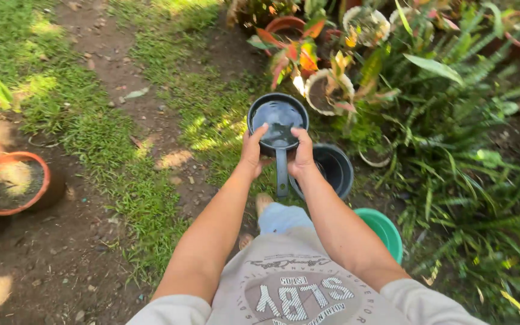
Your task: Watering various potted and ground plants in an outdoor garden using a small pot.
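I hold a dark grey water dipper out in front of me with both hands; it is full of water and its handle points back toward me. My left hand grips its near left rim and my right hand its near right rim. Just beyond the dipper stands a whitish pot with a red and yellow leafed plant. A black pot sits on the ground below my right wrist.
A green basin lies by my right elbow. Ferns and potted plants crowd the right and far side. An orange clay pot stands at the left on bare soil. A dirt path runs through grass.
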